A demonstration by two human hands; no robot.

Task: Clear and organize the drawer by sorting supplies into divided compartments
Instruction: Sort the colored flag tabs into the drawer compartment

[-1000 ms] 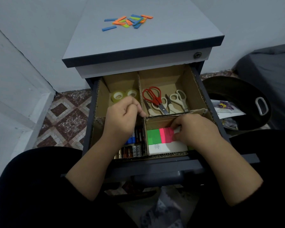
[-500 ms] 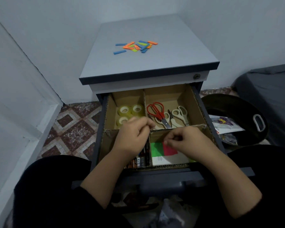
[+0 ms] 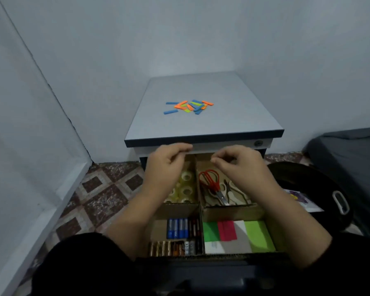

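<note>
A: Where were the hands?
B: Both raised over the far end of the open drawer [image 3: 222, 256], near the cabinet [image 3: 205, 120] front edge. Left hand [image 3: 166, 165] had fingers loosely curled, thumb and forefinger tips close together; couldn't tell if sth thin was pinched. Right hand [image 3: 238, 165] same: fingers curled, tips together, contents not visible.
A: Drawer layout?
B: Cardboard dividers [image 3: 199, 207], 4 compartments. Far left: clear tape rolls [image 3: 185, 184]. Far right: scissors, one red-handled pair [image 3: 212, 182] lying over pale-handled ones [image 3: 233, 195]. Near left: batteries [image 3: 178, 228], blue ones upright in a row w/ gold and dark ones just nearer. Near right: sticky notes [image 3: 229, 230], green, pink, white and lime side by side.
A: Anything on top?
B: Loose colored strips [image 3: 189, 106], blue, orange, lime, piled mid cabinet top, well apart from the hands.
A: Surroundings?
B: Black tub [image 3: 308, 184] w/ white handle on the right, patterned tile floor [image 3: 103, 197] on the left.
</note>
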